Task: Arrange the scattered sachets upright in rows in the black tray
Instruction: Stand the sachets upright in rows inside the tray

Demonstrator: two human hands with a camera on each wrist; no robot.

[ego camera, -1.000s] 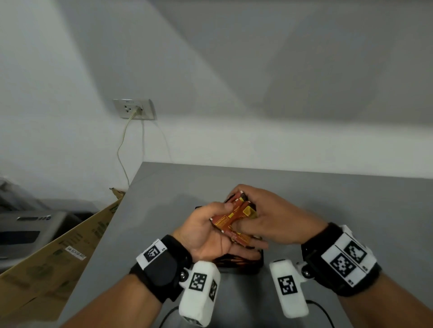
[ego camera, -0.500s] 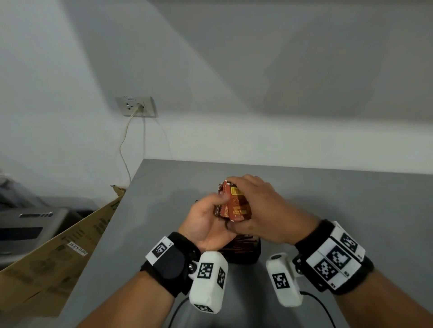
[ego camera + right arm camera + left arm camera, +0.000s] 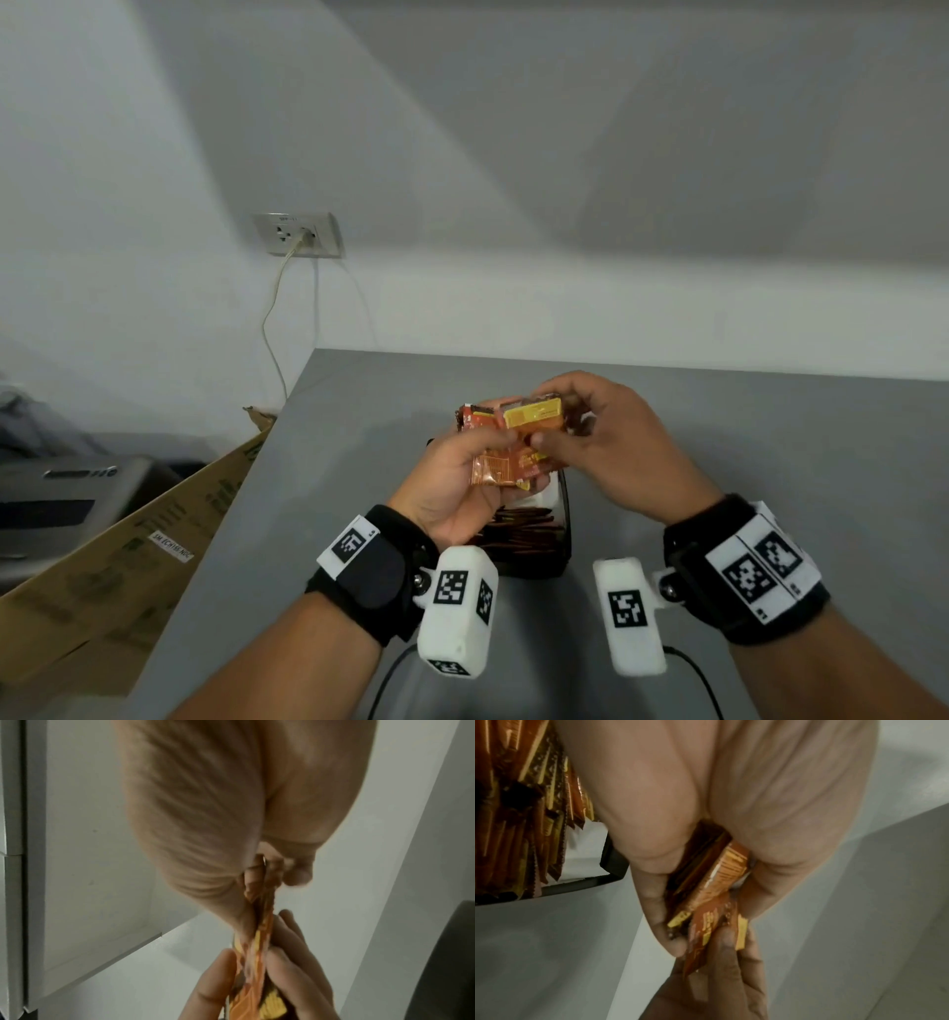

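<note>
Orange, brown and yellow printed sachets [image 3: 513, 442] above a black tray [image 3: 562, 519] on a plain grey worktop [image 3: 770, 462]; black wristbands [image 3: 377, 570] carry white tags with black square-code patterns; tan cardboard box [image 3: 154, 539] alongside.

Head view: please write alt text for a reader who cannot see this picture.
Two hands hold a small bundle of orange sachets above a black tray already lined with upright sachets on a grey table; the left hand grips the bundle and the right hand pinches it. A wall socket and a cardboard box are at left.

Sachets [image 3: 516, 442] between both hands, above tray [image 3: 564, 524] on table [image 3: 770, 462]; more sachets upright inside.
</note>
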